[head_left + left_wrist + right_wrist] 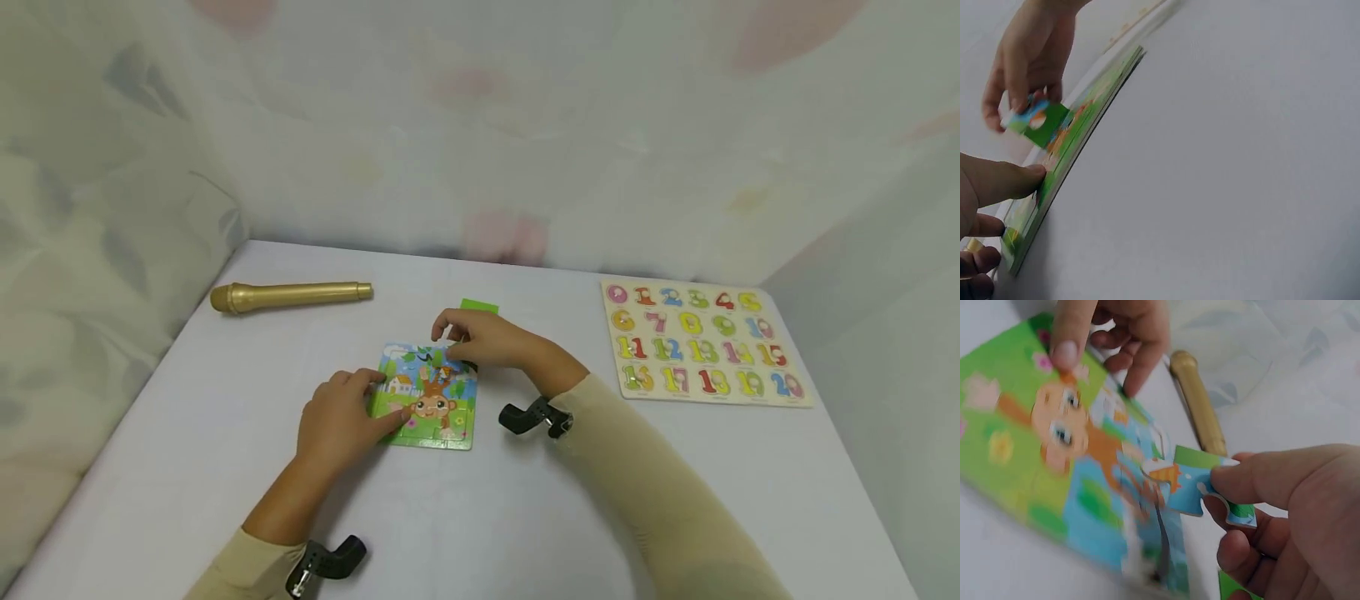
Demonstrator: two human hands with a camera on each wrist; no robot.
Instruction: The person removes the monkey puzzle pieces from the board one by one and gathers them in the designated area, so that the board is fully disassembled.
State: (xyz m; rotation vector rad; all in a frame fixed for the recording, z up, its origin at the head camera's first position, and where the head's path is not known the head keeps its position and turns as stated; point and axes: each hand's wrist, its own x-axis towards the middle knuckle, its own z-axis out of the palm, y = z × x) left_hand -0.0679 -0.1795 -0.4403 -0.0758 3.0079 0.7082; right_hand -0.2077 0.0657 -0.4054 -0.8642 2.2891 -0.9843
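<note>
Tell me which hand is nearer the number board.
Right: the right hand is left of the number board, holding a puzzle piece; the left hand is farther left, touching the monkey puzzle.

Soft light, faint shadows, slight blur

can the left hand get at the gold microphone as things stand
Probably yes: only white table shows between the left hand and the gold microphone, though the hand would likely have to leave the monkey puzzle it touches.
</note>
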